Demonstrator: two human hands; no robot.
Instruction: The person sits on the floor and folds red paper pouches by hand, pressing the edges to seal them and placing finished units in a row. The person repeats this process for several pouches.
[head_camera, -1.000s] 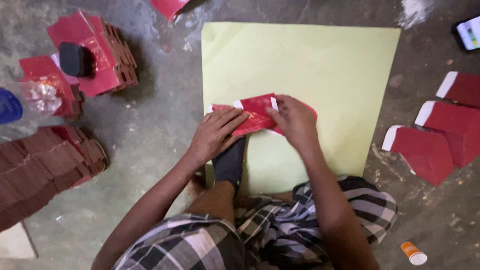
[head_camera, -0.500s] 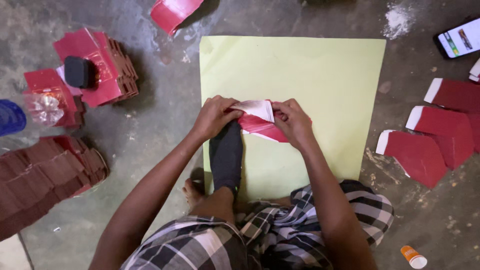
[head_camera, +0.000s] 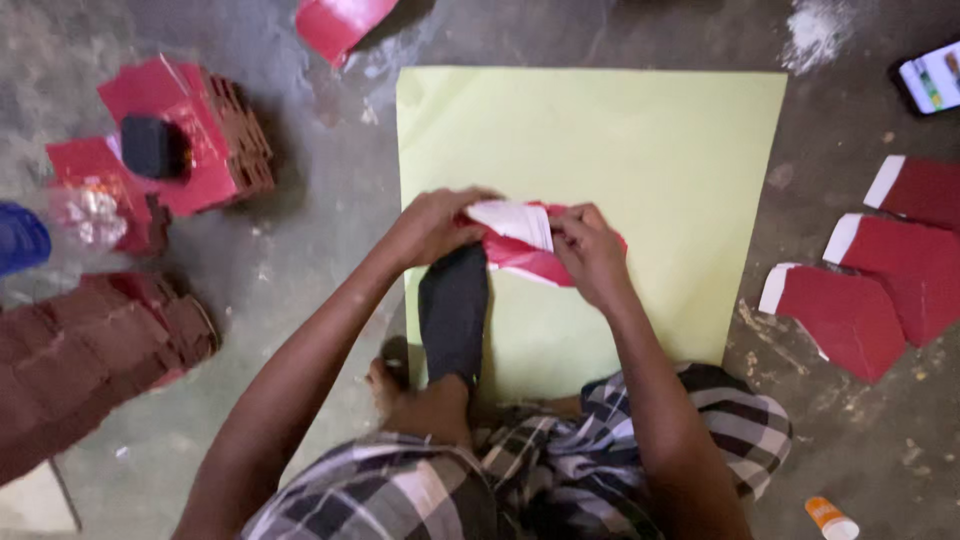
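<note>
While my left hand (head_camera: 432, 226) and right hand (head_camera: 590, 252) each pinch an end of the red paper piece (head_camera: 522, 246), I note it held just above the pale green sheet (head_camera: 640, 150).

Dim, soft overhead light; left edge blurred, weak shadows.

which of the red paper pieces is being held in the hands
The red-and-white folded piece over the yellow sheet, pinched between left hand and right hand; all others lie untouched on the floor.
</note>
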